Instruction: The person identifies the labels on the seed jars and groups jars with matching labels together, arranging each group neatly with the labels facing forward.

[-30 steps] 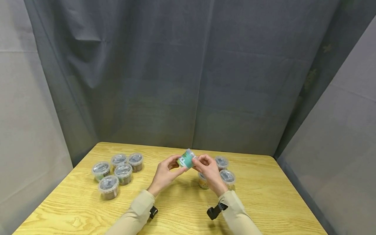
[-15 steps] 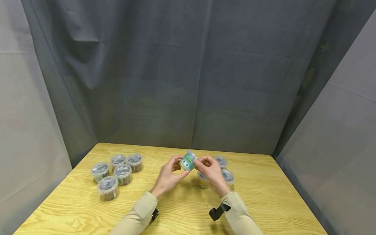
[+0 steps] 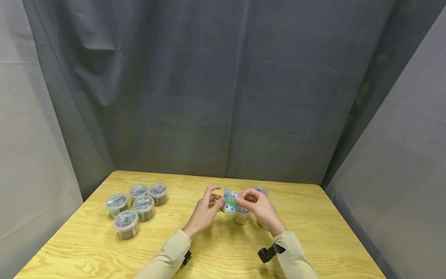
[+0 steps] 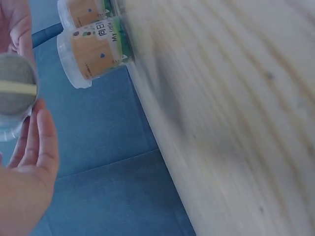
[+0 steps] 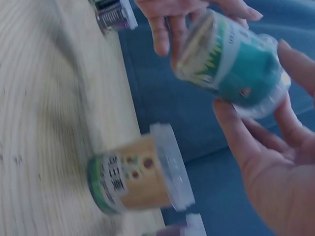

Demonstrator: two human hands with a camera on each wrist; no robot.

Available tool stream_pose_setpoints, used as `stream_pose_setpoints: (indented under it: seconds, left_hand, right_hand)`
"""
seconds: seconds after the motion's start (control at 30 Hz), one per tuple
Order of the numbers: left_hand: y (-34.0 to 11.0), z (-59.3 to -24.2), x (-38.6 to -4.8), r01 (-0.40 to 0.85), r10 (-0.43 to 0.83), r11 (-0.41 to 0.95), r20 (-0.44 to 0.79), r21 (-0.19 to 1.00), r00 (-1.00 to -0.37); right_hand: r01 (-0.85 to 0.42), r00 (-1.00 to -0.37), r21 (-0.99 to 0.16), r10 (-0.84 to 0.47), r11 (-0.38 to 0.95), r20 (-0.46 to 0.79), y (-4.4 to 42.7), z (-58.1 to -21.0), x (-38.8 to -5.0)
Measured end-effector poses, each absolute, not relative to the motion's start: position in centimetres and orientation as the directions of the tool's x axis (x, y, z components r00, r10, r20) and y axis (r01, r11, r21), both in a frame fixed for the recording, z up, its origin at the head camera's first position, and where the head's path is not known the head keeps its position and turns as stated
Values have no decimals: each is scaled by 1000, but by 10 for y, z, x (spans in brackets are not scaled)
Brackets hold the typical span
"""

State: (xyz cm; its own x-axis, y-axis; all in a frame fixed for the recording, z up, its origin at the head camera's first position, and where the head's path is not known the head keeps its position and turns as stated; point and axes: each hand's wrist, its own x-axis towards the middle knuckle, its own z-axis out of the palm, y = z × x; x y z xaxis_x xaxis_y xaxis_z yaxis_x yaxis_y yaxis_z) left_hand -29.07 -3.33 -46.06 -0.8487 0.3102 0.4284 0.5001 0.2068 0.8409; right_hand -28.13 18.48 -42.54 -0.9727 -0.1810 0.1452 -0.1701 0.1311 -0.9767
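A small clear cup with a teal and green label is held up, tilted, above the table. My right hand pinches its lid end between thumb and fingers, as the cup in the right wrist view confirms. Fingers spread and slightly bent, my left hand is at the cup's left side; whether it touches is unclear. The left wrist view has the cup's round base with a pale strip across it, by the left fingers. Just behind the cup stands an orange-labelled cup.
Several lidded cups stand grouped on the left of the wooden table, one of them nearest the front. More cups, one at the back, are partly hidden behind my right hand. Grey curtain hangs beyond the table.
Both hands and the teal cup have shifted slightly right and lower, and the cup is turned more upright. My left hand's hold has loosened, its fingers now lying at the cup's side.
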Motion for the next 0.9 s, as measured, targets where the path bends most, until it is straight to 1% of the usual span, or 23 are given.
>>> stream_pose_setpoints:
  seconds: [0.17,0.3,0.47,0.53,0.6,0.73,0.83,0.9]
  left_hand:
    - [-27,-459,-291,524,373,207,428,826,-823]
    - [-20,-456,-289,512,442,165,400,843,-803]
    - [-7,-455,-282,471,501,98,366,877,-784]
    - [0,-451,-276,468,513,95,359,879,-779]
    - [4,-442,-267,481,525,90,369,872,-767]
    - [15,-446,-265,530,540,79,410,844,-735]
    - [24,-459,-271,554,554,75,427,829,-714]
    - [28,-460,-270,557,564,83,422,826,-710]
  right_hand:
    - [-195,-942,-966,-306,172,136,201,-427,-280]
    - [-206,-923,-961,-362,186,128,215,-425,-277]
    - [-212,-910,-957,-398,201,118,235,-426,-268]
    - [-218,-903,-955,-412,200,120,243,-427,-264]
    - [-216,-899,-957,-421,192,118,251,-427,-261]
    - [-213,-892,-956,-439,204,105,266,-428,-258]
    - [-216,-892,-944,-443,251,87,276,-428,-257]
    - [-215,-898,-930,-434,296,69,281,-427,-255]
